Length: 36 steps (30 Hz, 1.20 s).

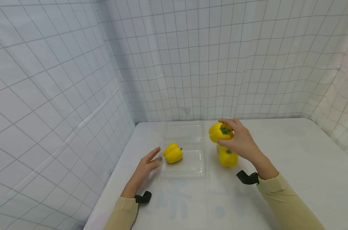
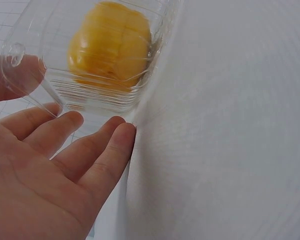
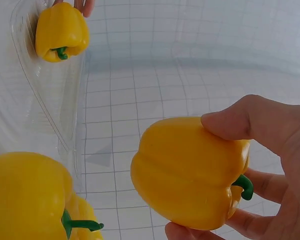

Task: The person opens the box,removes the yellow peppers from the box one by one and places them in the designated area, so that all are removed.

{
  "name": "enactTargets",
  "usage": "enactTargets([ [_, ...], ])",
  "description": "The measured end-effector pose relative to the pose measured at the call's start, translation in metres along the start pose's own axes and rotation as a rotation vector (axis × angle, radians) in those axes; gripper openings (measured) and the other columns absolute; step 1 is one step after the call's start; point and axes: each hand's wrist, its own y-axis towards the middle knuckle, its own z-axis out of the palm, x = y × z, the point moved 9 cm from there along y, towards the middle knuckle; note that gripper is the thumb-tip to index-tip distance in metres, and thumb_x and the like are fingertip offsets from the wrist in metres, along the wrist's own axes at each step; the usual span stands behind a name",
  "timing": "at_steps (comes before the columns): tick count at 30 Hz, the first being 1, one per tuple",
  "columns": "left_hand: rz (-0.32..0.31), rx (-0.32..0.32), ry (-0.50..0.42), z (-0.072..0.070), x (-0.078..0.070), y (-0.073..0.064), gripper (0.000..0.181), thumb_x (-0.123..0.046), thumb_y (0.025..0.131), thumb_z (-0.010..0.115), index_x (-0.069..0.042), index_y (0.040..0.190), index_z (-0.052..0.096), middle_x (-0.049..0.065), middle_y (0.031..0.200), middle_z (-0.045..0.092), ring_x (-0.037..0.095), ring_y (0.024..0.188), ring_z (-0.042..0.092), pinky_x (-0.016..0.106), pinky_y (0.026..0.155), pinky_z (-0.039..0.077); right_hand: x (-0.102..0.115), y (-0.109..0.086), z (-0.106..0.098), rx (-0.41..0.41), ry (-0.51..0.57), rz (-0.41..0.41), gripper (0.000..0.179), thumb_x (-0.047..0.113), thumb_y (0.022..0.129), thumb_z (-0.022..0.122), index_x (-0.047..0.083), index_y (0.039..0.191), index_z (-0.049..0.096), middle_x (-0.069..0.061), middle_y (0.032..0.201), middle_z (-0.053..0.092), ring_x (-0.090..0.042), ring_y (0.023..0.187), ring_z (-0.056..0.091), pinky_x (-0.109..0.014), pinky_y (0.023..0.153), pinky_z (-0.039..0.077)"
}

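Note:
My right hand (image 1: 240, 140) grips a yellow bell pepper (image 3: 185, 172) with a green stem, thumb on one side and fingers on the other, raised above the table. Just below it sit more yellow peppers (image 1: 228, 158), partly hidden behind one another and the hand. A clear plastic clamshell box (image 1: 195, 161) lies in the middle with its lid (image 1: 184, 130) folded back. One yellow pepper (image 1: 173, 153) lies in its left part. My left hand (image 1: 146, 164) is at the box's left edge, fingers loosely extended and spread, with fingertips (image 2: 72, 120) by the plastic wall.
The white table (image 1: 292, 166) carries the box and peppers. White cloth with a grid pattern (image 1: 214, 64) hangs behind it, and a similar sheet (image 1: 47, 95) closes off the left side. Black straps with small mounts (image 1: 249, 177) sit on both wrists.

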Motion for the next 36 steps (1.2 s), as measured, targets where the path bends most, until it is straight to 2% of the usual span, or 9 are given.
enactTargets([
  [15,0.008,0.006,0.0,-0.001,-0.001,-0.002,0.062,-0.021,0.104,0.055,-0.016,0.16,0.028,0.003,0.163,0.028,0.031,0.14,0.043,0.055,0.11,0.036,-0.025,-0.009,-0.03,-0.056,-0.053,0.057,0.071,0.02,0.085,0.082,0.016,0.148,0.049,-0.015,0.14,0.045,-0.037,0.12,0.051,-0.059,0.098,0.046],
  [25,0.012,0.007,-0.01,0.0,-0.004,0.001,0.061,-0.02,0.105,0.054,-0.016,0.16,0.029,0.002,0.163,0.029,0.031,0.14,0.043,0.055,0.11,0.036,-0.039,-0.009,-0.051,-0.096,-0.092,0.074,0.071,0.015,0.085,0.081,0.014,0.148,0.048,-0.023,0.138,0.043,-0.044,0.117,0.05,-0.062,0.095,0.047],
  [36,0.008,-0.001,0.003,0.002,-0.003,0.001,0.061,-0.02,0.105,0.054,-0.016,0.16,0.029,0.003,0.163,0.029,0.031,0.14,0.044,0.055,0.109,0.037,-0.064,-0.008,-0.058,-0.111,-0.14,0.12,0.073,0.017,0.086,0.081,0.014,0.15,0.046,-0.027,0.142,0.04,-0.048,0.117,0.047,-0.066,0.093,0.045],
])
